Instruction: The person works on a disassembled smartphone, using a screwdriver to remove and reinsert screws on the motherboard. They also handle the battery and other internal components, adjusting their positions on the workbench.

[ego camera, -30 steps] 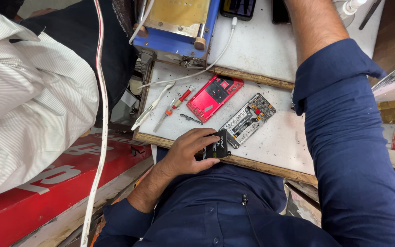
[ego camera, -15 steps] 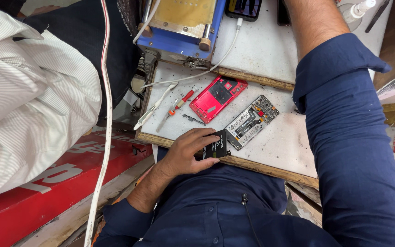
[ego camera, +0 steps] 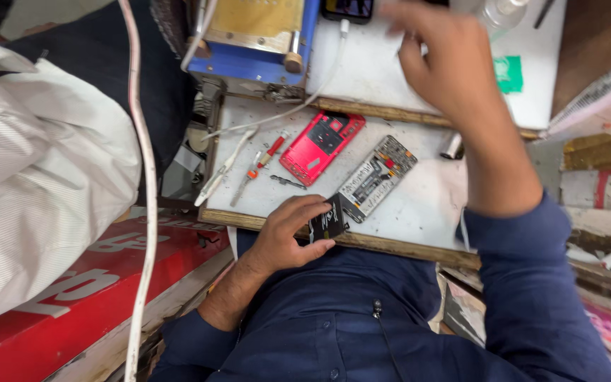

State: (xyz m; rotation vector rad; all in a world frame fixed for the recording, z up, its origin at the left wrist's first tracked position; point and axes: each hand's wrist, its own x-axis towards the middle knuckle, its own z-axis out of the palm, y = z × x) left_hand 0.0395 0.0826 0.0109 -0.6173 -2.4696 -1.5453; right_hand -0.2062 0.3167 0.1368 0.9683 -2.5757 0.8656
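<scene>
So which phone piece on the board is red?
The red back shell, lying near the screwdriver; the opened phone body beside it is grey and black.

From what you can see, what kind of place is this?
Probably a phone repair bench: an opened red phone shell, a bare circuit frame and small screwdrivers lie on the white worktop, beside a blue machine.

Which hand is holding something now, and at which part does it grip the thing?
The left hand pinches a small black flat part by its lower edge, thumb beneath. The right hand is raised and blurred; nothing visible in it.
</scene>
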